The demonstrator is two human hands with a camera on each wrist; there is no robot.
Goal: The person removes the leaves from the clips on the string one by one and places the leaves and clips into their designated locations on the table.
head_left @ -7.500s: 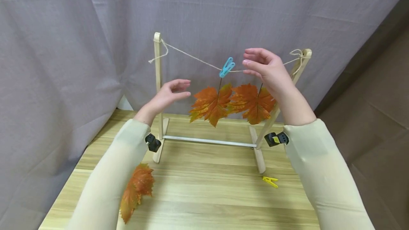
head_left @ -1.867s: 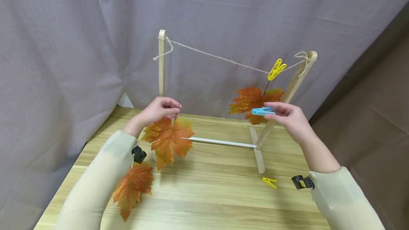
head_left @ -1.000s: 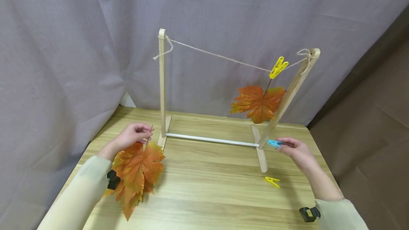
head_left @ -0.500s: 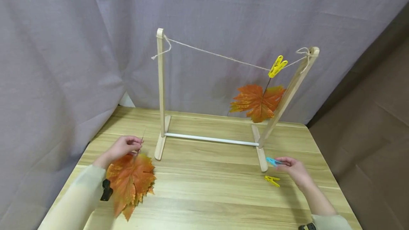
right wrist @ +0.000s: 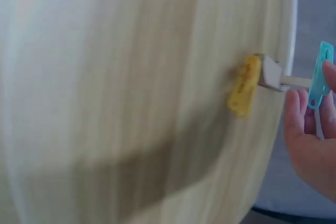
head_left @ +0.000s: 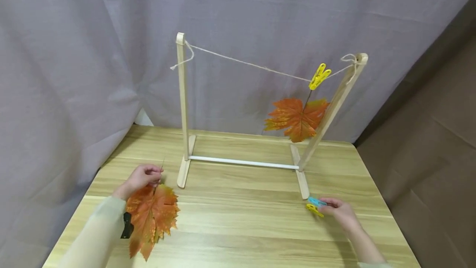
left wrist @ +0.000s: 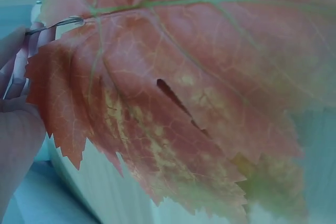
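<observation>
Grey curtain behind, wooden table (head_left: 241,222) below. Both hands have dropped from the string: left hand (head_left: 141,177) pinches the leaf (head_left: 152,216) stem lower left, right hand (head_left: 340,212) pinches the blue clip (head_left: 316,202) lower right, beside the yellow clip (head_left: 314,210). One leaf is unhung.

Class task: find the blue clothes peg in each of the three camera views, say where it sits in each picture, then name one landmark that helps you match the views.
Head view: the blue clothes peg is at lower right, in the right hand, just above the yellow peg on the table.
Left wrist view: not in it; an orange leaf fills the picture.
Right wrist view: far right edge, held by the fingers.
Shared landmark: the yellow peg on the table, beside the wooden foot of the rack.
</observation>
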